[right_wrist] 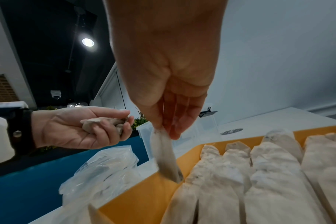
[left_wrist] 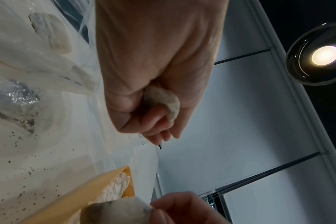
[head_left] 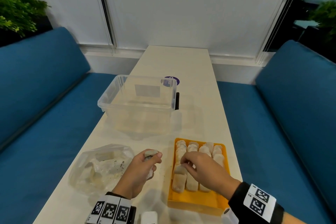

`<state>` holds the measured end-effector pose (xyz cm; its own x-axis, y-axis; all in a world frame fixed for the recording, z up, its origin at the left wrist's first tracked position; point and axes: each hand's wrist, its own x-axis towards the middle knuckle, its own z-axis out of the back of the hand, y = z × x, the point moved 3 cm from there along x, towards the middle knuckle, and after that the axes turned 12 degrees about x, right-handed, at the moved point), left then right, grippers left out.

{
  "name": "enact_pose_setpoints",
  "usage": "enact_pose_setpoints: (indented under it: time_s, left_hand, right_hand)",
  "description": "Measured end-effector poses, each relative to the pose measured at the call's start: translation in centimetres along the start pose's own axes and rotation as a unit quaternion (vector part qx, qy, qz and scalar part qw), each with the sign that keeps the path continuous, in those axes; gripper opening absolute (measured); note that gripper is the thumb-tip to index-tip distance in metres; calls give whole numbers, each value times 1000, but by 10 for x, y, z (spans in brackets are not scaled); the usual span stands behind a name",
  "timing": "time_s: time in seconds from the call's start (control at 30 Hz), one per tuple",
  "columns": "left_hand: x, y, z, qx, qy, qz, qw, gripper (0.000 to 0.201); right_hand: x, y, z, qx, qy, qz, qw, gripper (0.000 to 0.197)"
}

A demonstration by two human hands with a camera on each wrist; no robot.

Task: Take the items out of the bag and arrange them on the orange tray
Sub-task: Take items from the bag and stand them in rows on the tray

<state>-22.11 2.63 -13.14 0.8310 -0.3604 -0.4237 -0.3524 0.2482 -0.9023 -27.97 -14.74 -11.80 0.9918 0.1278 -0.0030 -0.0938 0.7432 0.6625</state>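
Left hand [head_left: 141,170] fisted; right hand [head_left: 201,169] fingers [right_wrist: 175,121] pinching.

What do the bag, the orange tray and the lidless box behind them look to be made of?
Bag: thin clear plastic film, judging by its crinkles, glints and the pale pieces showing through.
Orange tray: probably rigid moulded plastic, with a smooth matte surface and a raised rim.
Box: clear hard plastic, seemingly glossy; the table shows through its walls.
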Motion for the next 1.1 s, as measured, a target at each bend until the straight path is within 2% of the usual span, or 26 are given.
enact_pose_setpoints:
  time_s: [0.2,0.43,0.67,0.77,0.83,0.9,1.0,1.1]
  left_hand:
    - [-1,0,3,-8,-7,5,1000,8]
    - [-3,-1,3,-18,5,25,1000,7]
    - [-1,2,0,-41,24,50,998,12]
    - [0,6,0,-84,38,64,994,16]
    - [1,8,0,-125,43,78,988,17]
    - [3,10,1,-154,44,85,983,18]
    - [6,13,1,-167,38,86,981,19]
    - [8,15,-3,-171,39,82,981,20]
  right_hand:
    - [7,-10,-6,35,56,-53,996,17]
    - [23,-22,-24,59,180,-108,976,11]
    - [32,-28,-31,30,156,-131,979,16]
    - [33,-32,-35,37,155,-147,976,10]
    - [33,-31,-34,37,141,-152,978,16]
    - [33,-23,-28,11,95,-118,988,25]
    - [26,8,-17,34,23,-7,999,27]
    - [14,38,-17,18,43,122,991,33]
